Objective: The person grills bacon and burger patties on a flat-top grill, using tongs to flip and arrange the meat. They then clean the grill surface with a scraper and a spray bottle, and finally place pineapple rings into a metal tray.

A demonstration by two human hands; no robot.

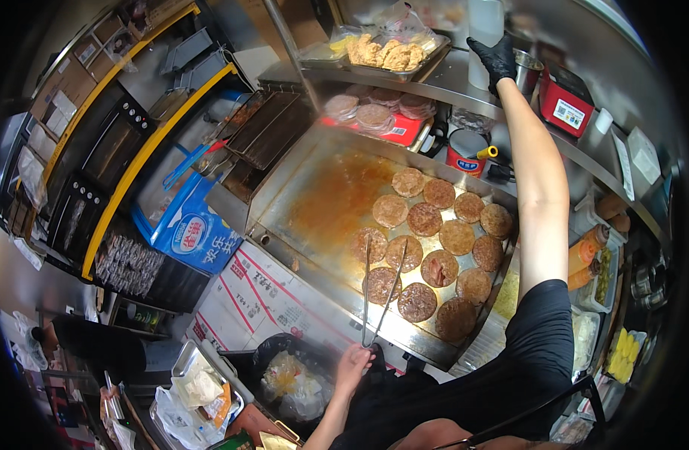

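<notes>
My bare left hand [354,363] pinches the hinge end of metal tongs [365,304] at the front of the flat-top griddle [299,247]. The tongs' arms are spread, and their tips lie over browned round meat patties [405,253]. Several patties cover the griddle's right half; one [439,268] has a torn, reddish top. My right hand [495,63], in a black glove, reaches up to the steel shelf [451,84] and grips a tall translucent plastic bottle [486,25]. Part of its grip is hidden behind the bottle.
Fried breaded pieces fill a tray [406,70] on the shelf. Below are stacked pale patties [374,117], a red can [465,154] and a yellow-handled tool [486,152]. Sauce bottles [589,247] stand right. A lined bin [293,388] is by my left arm. Another person [91,349] stands lower left.
</notes>
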